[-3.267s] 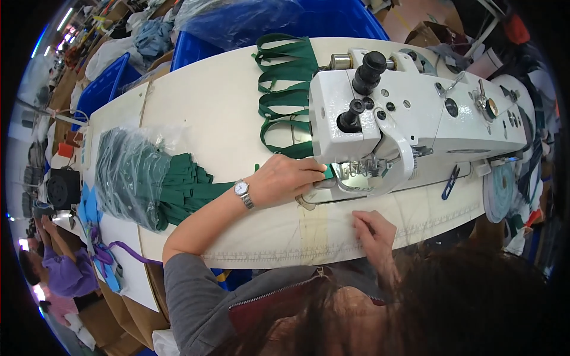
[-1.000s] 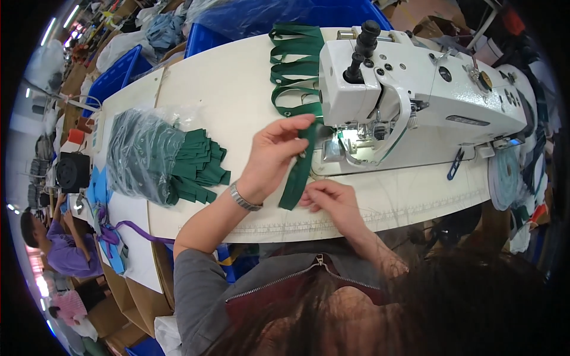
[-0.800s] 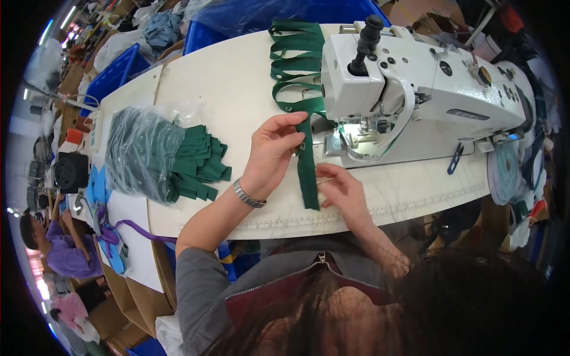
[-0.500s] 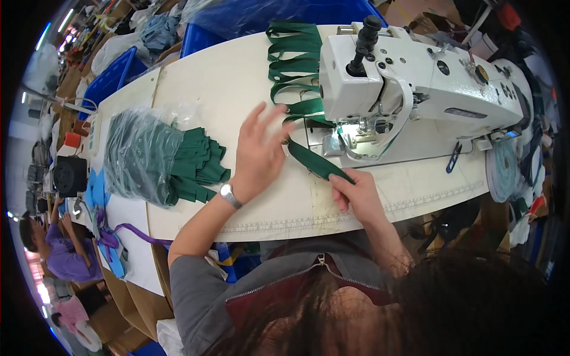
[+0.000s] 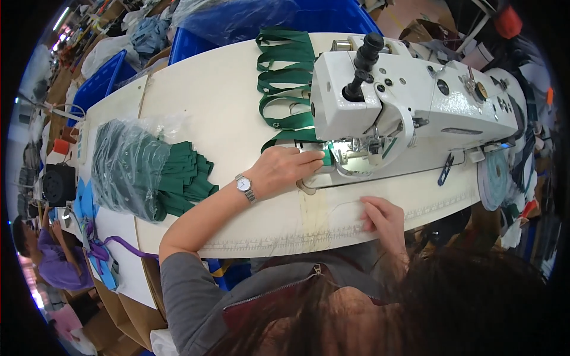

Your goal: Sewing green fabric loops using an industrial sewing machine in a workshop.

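Observation:
My left hand [image 5: 285, 170], with a metal-band watch on its wrist, lies at the front of the white sewing machine [image 5: 415, 104]. Its fingertips press together on a green fabric strap [image 5: 326, 155] beside the presser foot and needle area; part of the strap is hidden under the fingers. Closer to the table's front edge, my right hand [image 5: 385, 221] is raised with thumb and index finger pinched. A faint thin line runs near those fingertips, too fine to name. Looped green straps [image 5: 285, 77] trail in a row along the machine's left side.
A plastic-wrapped bundle of green straps [image 5: 136, 172] lies on the left of the white table [image 5: 202, 83]. Small blue-black thread snips [image 5: 445, 169] rest right of the machine. Blue bins [image 5: 249, 26] stand behind. Another person [image 5: 59, 255] in purple works at far left.
My left hand has come down and right onto the strap at the machine. My right hand has let go of the strap and drawn back toward the front right.

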The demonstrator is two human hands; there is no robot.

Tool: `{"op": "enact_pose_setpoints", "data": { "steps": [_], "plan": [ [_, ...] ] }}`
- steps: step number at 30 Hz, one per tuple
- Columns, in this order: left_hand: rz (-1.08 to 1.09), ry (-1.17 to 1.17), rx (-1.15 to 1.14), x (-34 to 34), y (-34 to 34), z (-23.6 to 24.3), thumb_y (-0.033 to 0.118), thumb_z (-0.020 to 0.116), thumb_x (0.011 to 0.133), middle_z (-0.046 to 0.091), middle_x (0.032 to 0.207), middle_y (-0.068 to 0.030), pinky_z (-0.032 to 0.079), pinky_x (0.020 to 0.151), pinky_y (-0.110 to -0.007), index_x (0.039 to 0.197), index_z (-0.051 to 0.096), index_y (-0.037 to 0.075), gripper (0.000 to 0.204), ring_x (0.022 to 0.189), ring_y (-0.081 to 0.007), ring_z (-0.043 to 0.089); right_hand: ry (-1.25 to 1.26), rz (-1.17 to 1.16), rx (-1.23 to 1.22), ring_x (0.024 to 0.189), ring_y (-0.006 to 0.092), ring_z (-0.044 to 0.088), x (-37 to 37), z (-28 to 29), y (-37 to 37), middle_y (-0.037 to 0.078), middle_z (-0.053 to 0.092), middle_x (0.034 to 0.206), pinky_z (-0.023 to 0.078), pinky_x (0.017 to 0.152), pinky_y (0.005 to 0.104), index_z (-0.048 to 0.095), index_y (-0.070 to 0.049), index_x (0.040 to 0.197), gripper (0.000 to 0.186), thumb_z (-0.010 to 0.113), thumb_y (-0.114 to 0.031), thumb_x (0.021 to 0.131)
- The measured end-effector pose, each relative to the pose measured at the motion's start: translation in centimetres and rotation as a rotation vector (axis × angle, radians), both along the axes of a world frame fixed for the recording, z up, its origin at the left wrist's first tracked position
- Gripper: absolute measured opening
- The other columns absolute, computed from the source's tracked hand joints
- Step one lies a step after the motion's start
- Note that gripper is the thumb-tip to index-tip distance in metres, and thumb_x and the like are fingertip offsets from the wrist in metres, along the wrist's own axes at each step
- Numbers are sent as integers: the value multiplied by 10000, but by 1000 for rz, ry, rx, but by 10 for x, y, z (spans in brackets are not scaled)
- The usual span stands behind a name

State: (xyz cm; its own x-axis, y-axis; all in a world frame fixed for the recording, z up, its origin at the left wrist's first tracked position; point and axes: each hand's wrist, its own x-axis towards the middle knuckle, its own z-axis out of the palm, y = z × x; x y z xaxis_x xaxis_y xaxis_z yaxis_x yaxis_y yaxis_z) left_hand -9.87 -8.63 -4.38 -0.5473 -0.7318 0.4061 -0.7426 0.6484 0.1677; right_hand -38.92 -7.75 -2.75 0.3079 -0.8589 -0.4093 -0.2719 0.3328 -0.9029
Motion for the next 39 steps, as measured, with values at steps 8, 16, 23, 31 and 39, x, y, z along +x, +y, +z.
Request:
{"op": "enact_pose_setpoints", "data": {
  "steps": [8, 16, 23, 31, 39],
  "plan": [
    [78, 218, 260, -3, -12, 4, 134, 633, 820, 666, 1101, 14, 528, 619, -313, 909, 701, 98, 118, 767, -183, 669, -53, 39, -59, 565, 61, 552, 1, -13, -3, 39, 646, 747, 427, 505, 196, 674, 11, 1058, 183, 585, -74, 923],
    [101, 200, 243, -5, -16, 8, 97, 662, 770, 713, 905, 4, 492, 541, -335, 990, 715, 138, 231, 640, -200, 639, -38, 31, -67, 573, 69, 557, 1, -10, -4, 56, 655, 760, 462, 518, 206, 672, 25, 1052, 177, 594, -55, 915],
    [72, 170, 153, -7, -19, 3, 126, 647, 785, 666, 946, 3, 516, 591, -305, 950, 697, 106, 174, 746, -176, 651, -26, 35, -63, 582, 69, 561, 2, -7, -5, 61, 656, 760, 471, 525, 208, 673, 30, 1049, 177, 596, -50, 910],
    [57, 146, 135, -3, -23, 2, 137, 668, 765, 628, 844, 6, 497, 561, -311, 945, 693, 114, 183, 719, -168, 638, -16, 51, -95, 582, 71, 561, 2, -9, -5, 61, 653, 762, 471, 531, 211, 671, 34, 1042, 172, 593, -44, 909],
    [45, 105, 118, -4, -25, 5, 152, 633, 810, 627, 842, -10, 493, 561, -321, 944, 688, 116, 149, 723, -177, 638, 90, 54, -448, 571, 122, 565, 7, -20, 5, 68, 618, 705, 453, 521, 243, 670, 6, 1029, 165, 629, -15, 871]
  ]
}}
